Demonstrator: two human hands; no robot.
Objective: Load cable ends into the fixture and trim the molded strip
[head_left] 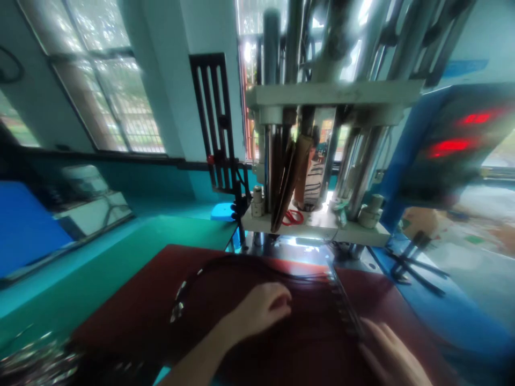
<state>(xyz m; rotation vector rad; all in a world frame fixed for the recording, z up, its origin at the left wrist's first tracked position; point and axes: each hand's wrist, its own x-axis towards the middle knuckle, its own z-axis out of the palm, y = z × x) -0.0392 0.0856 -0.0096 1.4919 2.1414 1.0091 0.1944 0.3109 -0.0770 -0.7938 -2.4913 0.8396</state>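
Note:
My left hand [263, 308] is above the reddish-brown board, its fingers curled in. Whether something thin is between them I cannot make out. Black cables [237, 258] arc across the board beyond that hand, with shiny metal ends [177, 311] at the left. To the right, a long narrow dark bar [344, 295] runs from the machine's base towards me, and the cables' other ends lie along it. My right hand [388, 346] rests beside the bar's near end, fingers stretched out and apparently touching its side. Motion blur softens both hands.
A press-like machine [338, 94] with metal columns stands behind the board [140, 289]. Red-handled scissors [293, 217] lie on its lower plate. A blue control box [426, 145] with red displays is at right. Shiny metal pieces [40, 359] are at lower left, beside a green surface [173, 230].

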